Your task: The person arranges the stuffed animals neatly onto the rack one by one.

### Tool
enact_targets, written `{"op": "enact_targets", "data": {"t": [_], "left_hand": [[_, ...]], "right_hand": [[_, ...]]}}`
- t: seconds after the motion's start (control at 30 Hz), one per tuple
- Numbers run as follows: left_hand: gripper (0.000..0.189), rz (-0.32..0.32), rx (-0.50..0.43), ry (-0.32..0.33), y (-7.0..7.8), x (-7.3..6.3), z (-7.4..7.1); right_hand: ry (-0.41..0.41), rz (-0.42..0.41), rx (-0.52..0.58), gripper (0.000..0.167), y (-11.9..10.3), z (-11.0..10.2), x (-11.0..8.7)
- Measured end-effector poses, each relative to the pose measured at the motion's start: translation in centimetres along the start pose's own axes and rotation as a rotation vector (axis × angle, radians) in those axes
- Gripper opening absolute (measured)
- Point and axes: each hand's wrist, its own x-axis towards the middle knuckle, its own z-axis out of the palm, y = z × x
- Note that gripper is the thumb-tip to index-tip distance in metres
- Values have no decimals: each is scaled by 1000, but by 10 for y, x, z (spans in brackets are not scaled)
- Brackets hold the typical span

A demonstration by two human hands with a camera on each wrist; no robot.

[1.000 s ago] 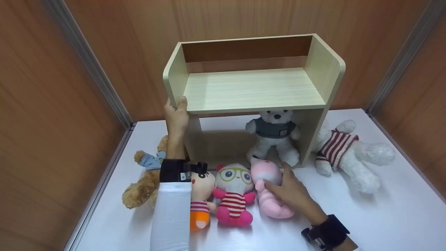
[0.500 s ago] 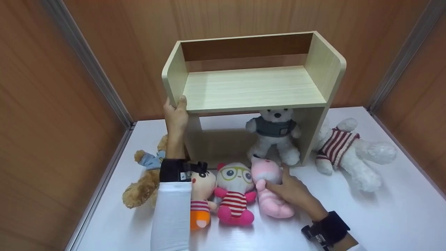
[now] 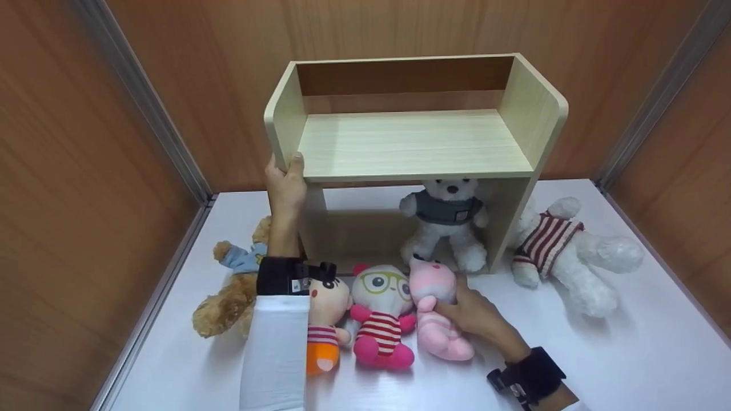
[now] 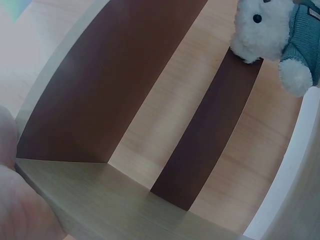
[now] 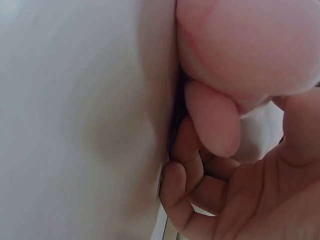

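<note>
My left hand (image 3: 286,191) grips the left side panel of a pale wooden shelf (image 3: 411,142), thumb on the front edge. In the left wrist view, part of that hand (image 4: 22,200) lies against the panel. My right hand (image 3: 480,311) holds a pink plush toy (image 3: 437,319) from its right side, thumb across its body. The right wrist view shows curled fingers (image 5: 187,190) beside the pink toy's arm (image 5: 215,120), close to the white table. Left of it lie a panda plush with green glasses (image 3: 382,319) and a doll in orange shorts (image 3: 325,331), partly behind my left sleeve.
A white bear in a grey-green shirt (image 3: 448,220) sits in the shelf's lower right. Another white bear in a striped shirt (image 3: 562,251) lies to the right of the shelf. A brown bear in blue (image 3: 234,285) lies on the left. Wooden walls (image 3: 400,28) surround the white table (image 3: 645,342).
The view has shifted slightly. The pink toy has moved a little left with my right hand, closer to the panda. My left hand keeps its grip on the shelf.
</note>
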Motion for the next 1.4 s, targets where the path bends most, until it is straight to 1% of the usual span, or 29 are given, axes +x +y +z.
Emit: {"op": "enact_targets", "data": {"t": [0.13,0.33,0.53,0.63,0.83,1.0,1.07,1.2,1.4], "left_hand": [[44,14,0,2,-1,2,1],[45,2,7,13,-1,3,0],[43,29,-10,-6,-1,3,1],[42,31,-20,-14,-2,4,1],[45,-4,-8,-3,-3,2,0],[46,-22,2,4,-2,1,0],[45,-19,3,6,-3,1,0],[44,-15,-3,4,-3,1,0],[41,17,-21,-2,-3,2,0]], "right_hand": [[7,-15,6,84,0,-2,0],[20,-47,-9,79,-3,-4,-1],[28,-48,-13,75,-4,-5,-1],[27,-45,-13,74,-4,-5,-1],[31,-50,0,73,-2,-3,-3],[28,-35,28,73,-2,-2,-3],[29,-28,50,72,-2,-1,-2],[32,-39,84,71,-1,-1,-1],[53,-57,68,71,-2,-2,-1]]}}
